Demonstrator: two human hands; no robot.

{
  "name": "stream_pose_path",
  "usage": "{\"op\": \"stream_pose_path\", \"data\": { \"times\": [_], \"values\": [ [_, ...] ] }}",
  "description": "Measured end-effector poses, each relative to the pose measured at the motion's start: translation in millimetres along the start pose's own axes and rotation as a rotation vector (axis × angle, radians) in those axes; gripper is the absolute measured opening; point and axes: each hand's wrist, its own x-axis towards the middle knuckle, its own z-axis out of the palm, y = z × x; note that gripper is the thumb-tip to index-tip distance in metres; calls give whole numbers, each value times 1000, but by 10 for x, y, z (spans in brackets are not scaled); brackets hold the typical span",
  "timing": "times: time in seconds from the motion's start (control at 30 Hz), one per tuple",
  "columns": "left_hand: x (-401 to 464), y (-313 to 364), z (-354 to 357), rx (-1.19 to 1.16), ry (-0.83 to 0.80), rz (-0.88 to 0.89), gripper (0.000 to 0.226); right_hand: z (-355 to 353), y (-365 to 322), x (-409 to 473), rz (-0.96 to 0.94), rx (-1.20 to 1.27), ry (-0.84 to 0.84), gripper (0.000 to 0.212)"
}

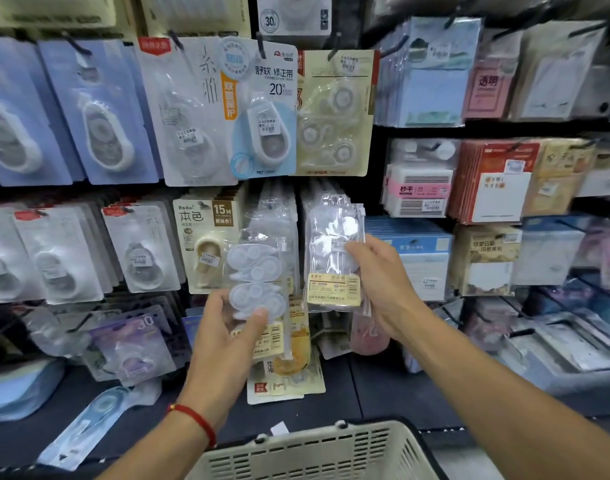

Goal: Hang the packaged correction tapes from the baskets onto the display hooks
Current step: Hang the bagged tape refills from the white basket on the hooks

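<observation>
My left hand (224,327) grips a clear bag of white correction tapes (256,282) from below, thumb on its front, held up before the display wall. My right hand (379,289) pinches a second clear bag of correction tapes (333,258) with a yellow label; its top reaches up among the bags hanging in the middle row. I cannot tell whether that bag is on a hook. A cream plastic basket (317,452) sits at the bottom centre below my arms.
Carded correction tapes fill hooks across the left and centre: blue cards (99,112), a 20 m card (262,109), a 15M card (206,244). Sticky-note packs (431,71) hang at right. Loose packs (286,372) lie on the dark shelf below.
</observation>
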Motion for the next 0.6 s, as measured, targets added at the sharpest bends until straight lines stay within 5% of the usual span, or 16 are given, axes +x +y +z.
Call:
{"op": "stream_pose_path", "data": {
  "times": [0.2, 0.33, 0.6],
  "values": [
    [8, 16, -33, -41, 21, 13, 20, -36, -43, -38, -103, -160, -10, 38],
    [6, 40, -16, -75, 19, 8, 19, -51, -16, -33, -122, -166, 5, 19],
    [-11, 84, 4, -82, -27, 56, 18, -119, -3, 11, -157, -244, 69, 18]
  ]
}}
